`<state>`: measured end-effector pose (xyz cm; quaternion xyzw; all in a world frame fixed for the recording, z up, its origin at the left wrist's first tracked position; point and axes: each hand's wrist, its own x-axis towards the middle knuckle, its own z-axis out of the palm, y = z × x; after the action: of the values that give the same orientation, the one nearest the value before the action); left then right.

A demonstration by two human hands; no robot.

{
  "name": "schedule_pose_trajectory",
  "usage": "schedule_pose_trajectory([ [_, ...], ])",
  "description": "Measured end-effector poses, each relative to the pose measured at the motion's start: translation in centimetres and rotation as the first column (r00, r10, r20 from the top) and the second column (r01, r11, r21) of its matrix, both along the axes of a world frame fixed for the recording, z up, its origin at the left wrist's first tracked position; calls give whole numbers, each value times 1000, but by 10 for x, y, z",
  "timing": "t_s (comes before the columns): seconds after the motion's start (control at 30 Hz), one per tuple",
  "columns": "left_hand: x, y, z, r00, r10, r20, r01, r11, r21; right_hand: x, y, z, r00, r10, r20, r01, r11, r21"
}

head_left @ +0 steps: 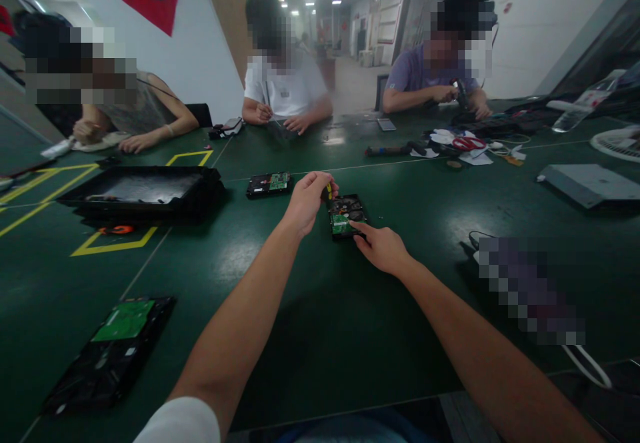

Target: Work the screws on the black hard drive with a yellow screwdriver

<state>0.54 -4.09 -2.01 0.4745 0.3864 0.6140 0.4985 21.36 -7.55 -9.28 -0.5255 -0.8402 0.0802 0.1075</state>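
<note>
A black hard drive with a green circuit board [341,223] lies on the green table in front of me. My left hand [313,197] is closed around a yellow and black screwdriver [328,191], held over the drive's upper left part. The tool's tip cannot be made out. At the drive's lower right edge, my right hand [383,246] touches it, index finger stretched onto the board and thumb apart at the side. Beyond my left hand sits a second hard drive [269,184]. A third drive [113,349] lies at the near left.
Black stacked trays [145,193] stand at the left, with an orange object [117,229] before them. A grey metal box [593,185] and a blurred-out item [530,289] are at the right. Papers and red-handled scissors [469,143] lie farther back. Three people sit across the table.
</note>
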Motion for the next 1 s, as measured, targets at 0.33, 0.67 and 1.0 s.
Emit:
schedule_pose_trajectory([
  [0.33,-4,-3,6,991,23,-129,-23,1000,2,1,0,-2,1000,6,12,-7,1000,24],
  [0.67,1,-1,1,999,-54,5,54,999,8,0,0,2,1000,4,5,-4,1000,-20],
  [1.0,-6,-5,5,955,-36,-295,71,991,111,-1,-2,2,999,-10,31,10,1000,-17],
])
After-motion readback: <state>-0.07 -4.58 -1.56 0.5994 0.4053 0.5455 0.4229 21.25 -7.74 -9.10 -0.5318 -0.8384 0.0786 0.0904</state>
